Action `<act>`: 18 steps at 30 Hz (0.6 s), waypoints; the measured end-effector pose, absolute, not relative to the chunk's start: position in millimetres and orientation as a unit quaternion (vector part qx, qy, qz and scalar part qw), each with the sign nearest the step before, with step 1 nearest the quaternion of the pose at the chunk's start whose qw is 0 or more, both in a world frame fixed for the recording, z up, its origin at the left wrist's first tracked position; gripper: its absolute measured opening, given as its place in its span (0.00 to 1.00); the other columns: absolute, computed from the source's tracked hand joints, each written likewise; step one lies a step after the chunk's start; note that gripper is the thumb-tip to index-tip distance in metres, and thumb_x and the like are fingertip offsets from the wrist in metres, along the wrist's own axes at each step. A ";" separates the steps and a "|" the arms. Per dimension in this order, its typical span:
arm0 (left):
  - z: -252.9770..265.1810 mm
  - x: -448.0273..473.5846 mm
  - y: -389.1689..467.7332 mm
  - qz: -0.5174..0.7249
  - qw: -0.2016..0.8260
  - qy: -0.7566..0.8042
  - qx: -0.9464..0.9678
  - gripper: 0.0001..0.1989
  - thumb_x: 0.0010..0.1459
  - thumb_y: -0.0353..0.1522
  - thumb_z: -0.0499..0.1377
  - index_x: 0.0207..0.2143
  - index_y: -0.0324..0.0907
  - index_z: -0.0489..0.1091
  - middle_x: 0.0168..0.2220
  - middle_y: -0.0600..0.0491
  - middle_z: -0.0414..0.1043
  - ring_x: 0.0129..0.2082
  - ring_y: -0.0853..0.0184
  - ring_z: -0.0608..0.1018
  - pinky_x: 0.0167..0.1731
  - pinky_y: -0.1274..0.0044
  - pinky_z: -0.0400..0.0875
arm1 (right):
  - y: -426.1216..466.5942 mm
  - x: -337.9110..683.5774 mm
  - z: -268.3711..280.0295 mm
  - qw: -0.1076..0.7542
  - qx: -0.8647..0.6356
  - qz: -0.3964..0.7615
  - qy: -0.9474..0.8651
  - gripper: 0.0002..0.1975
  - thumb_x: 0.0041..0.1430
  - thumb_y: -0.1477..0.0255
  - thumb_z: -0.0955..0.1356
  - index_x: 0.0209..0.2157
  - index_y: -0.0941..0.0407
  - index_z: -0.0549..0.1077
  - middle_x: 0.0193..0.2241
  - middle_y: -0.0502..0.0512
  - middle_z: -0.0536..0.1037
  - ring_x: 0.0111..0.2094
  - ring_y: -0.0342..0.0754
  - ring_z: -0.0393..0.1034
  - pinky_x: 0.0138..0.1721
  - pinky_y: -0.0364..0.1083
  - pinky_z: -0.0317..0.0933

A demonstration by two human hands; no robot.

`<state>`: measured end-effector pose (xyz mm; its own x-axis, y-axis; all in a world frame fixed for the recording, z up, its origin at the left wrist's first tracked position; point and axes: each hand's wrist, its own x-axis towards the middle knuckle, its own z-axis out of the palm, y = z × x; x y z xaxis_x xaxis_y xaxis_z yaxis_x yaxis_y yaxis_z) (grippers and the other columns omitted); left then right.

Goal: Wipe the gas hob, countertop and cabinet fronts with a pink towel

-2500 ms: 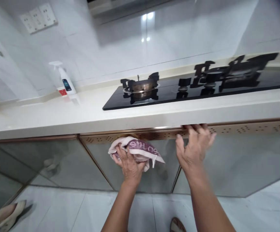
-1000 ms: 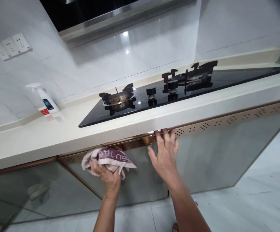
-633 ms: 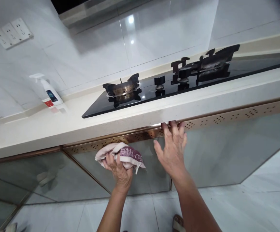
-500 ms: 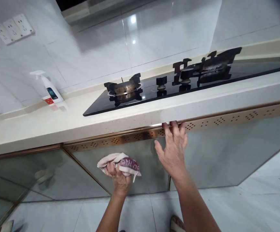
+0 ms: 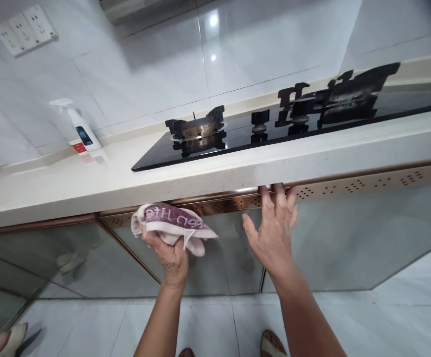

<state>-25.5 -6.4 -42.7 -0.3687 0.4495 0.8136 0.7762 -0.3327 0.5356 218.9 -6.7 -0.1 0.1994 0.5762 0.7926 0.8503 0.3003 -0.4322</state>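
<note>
Crumpled pink-and-purple cloth [image 5: 174, 220] clasped by left hand [image 5: 169, 255], its long axis angled beyond fingers toward right hand [image 5: 275, 238], spread, empty.

Bare forearms [image 5: 309, 317]; brown-edged sandal [image 5: 274, 342], pale strap [image 5: 270, 350].

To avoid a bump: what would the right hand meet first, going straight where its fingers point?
Most likely the countertop's white front edge, just ahead of the right hand; depth is unclear, so the two may already touch.
</note>
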 end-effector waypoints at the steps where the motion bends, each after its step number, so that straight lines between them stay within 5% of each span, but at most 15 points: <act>1: -37.5 -28.0 -5.6 -0.612 0.140 -0.558 -0.542 0.41 0.57 0.41 0.64 0.68 0.44 0.51 0.69 0.37 0.51 0.71 0.51 0.56 0.70 0.58 0.51 | -6.1 218.7 -0.8 0.517 -0.576 -0.135 -0.619 0.41 0.66 0.65 0.63 0.74 0.50 0.40 0.74 0.66 0.46 0.74 0.70 0.30 0.64 0.79 0.45; 9: -128.5 -51.9 3.1 -0.564 0.243 -0.594 -0.520 0.50 0.53 0.57 0.61 0.68 0.40 0.50 0.69 0.30 0.49 0.72 0.40 0.52 0.67 0.46 0.49 | -2.0 217.6 -4.8 0.516 -0.576 -0.154 -0.615 0.43 0.65 0.62 0.62 0.75 0.52 0.38 0.74 0.67 0.44 0.74 0.72 0.30 0.63 0.79 0.44; 13: -172.6 -68.9 0.6 -0.549 0.225 -0.633 -0.496 0.45 0.57 0.53 0.58 0.67 0.34 0.55 0.68 0.27 0.52 0.73 0.40 0.51 0.66 0.49 0.57 | -3.5 218.6 -4.1 0.520 -0.568 -0.143 -0.621 0.43 0.65 0.62 0.62 0.75 0.52 0.38 0.74 0.66 0.44 0.74 0.72 0.27 0.64 0.79 0.42; 18: -185.2 -79.8 -3.1 -0.500 0.199 -0.669 -0.513 0.23 0.56 0.40 0.56 0.50 0.39 0.75 0.50 0.35 0.76 0.63 0.42 0.69 0.60 0.48 0.64 | -5.3 219.2 -3.0 0.525 -0.564 -0.137 -0.622 0.42 0.66 0.64 0.63 0.75 0.50 0.39 0.74 0.66 0.44 0.74 0.72 0.32 0.64 0.79 0.43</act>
<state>-79.8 -3.1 -185.2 -0.3940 0.4870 0.7795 0.8856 -0.0256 0.4637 219.2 -5.3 -3.0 0.1876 0.5591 0.8076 0.8464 0.3252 -0.4218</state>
